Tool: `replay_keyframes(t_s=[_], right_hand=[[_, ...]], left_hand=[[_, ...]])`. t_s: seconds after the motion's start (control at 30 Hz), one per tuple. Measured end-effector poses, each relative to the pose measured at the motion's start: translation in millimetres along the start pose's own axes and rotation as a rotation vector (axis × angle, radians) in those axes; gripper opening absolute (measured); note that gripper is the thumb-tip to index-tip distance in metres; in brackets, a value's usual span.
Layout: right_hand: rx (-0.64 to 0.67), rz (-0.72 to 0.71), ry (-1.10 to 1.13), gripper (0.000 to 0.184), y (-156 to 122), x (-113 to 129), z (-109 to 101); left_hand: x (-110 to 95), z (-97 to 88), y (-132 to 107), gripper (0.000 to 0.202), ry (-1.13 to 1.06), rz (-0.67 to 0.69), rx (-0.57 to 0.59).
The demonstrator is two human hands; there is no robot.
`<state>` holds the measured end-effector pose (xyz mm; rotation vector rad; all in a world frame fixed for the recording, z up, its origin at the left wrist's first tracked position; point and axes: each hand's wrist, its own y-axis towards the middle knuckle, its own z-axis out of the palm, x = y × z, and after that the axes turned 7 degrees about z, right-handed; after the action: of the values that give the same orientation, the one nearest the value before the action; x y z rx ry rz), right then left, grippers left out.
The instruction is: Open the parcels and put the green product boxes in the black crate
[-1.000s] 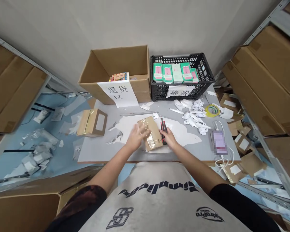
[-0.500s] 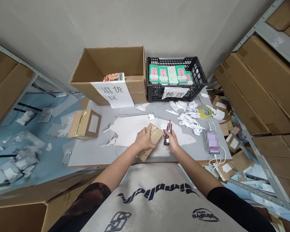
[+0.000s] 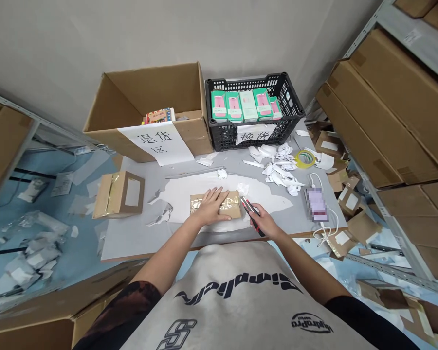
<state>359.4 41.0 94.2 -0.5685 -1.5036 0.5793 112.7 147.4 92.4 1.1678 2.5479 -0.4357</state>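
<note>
Cardboard parcel [image 3: 232,204] under left hand [image 3: 210,206], near table's front edge [image 3: 168,248]

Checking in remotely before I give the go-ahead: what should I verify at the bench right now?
1. Kraft parcel lying flat under the left hand: ok.
2. Red-and-black utility knife held in the right hand: ok.
3. Blade extended: cannot tell, too small to see.
4. Hands apart: ok.
5. Parcel's far edge free of scraps: not ok, a white paper scrap sits against it.
</note>
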Motion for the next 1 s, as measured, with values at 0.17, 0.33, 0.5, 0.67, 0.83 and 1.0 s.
replay_keyframes(t_s=[0.17,0.33,0.5,0.67,0.83,1.0], right_hand=[[0.018,-0.051,-0.097,0.061,-1.3,0.3,-5.9],[0.016,-0.05,-0.121,0.061,-1.9,4.6,-8.0],[0.022,-0.047,-0.107,0.062,-2.5,2.9,-9.5],[0.021,-0.052,-0.066,0.064,3.1,1.9,-5.2],[-0.011,-0.051,-0.052,0.063,5.4,3.9,-0.8],[-0.025,-0.018,-0.052,0.066,3.1,7.1,-1.6]], left_hand=[[3.7,8.3,0.3,0.113,0.047,0.015,-0.031],[4.9,10.2,-0.1,0.114,0.076,0.016,-0.036],[3.6,9.4,0.4,0.116,0.078,0.013,-0.037],[2.3,8.3,0.5,0.115,0.071,0.02,-0.051],[1.6,6.2,-0.1,0.114,0.057,0.024,-0.074],[1.4,5.4,-0.3,0.115,0.043,0.023,-0.088]])
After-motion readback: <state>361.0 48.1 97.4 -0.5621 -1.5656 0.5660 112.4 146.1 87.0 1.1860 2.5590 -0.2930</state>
